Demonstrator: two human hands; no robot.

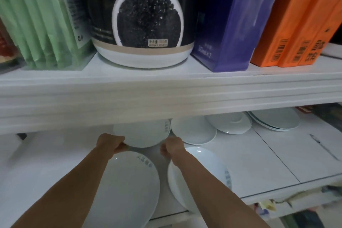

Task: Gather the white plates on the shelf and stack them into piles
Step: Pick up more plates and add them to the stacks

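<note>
Ok, left hand (pixel 112 143): fingers curled over the near-left rim of the back plate (pixel 142 133), gripping it.
Right hand (pixel 173 147): at the same plate's near-right rim, fingers curled; can't tell whether it actually grips or just sits beside the edge.
Back plate: white, grey print along its right rim, on the lower shelf (pixel 268 163), far edge hidden under the front lip of the upper shelf (pixel 166 94).
Front-left plate (pixel 129 181): white, grey print near its far rim, on the front of the lower shelf, partly under my left forearm.
Front-right pile (pixel 209 168): white plates with more than one rim showing on the left side; my right forearm crosses over it, and it overhangs the shelf front.
Middle plate (pixel 194 131): white, flat on the lower shelf, just right of the back plate.
Next plate (pixel 229 123): white, behind and right of the middle plate; their edges overlap, can't tell which is on top.
Far-right pile (pixel 275 118): several white rims stacked, at the back right of the lower shelf, apart from my hands.
Upper shelf load, left to right: green packs (pixel 42 20), black tub (pixel 148 20) with a white base, purple box (pixel 231 24), orange boxes (pixel 296 24).
</note>
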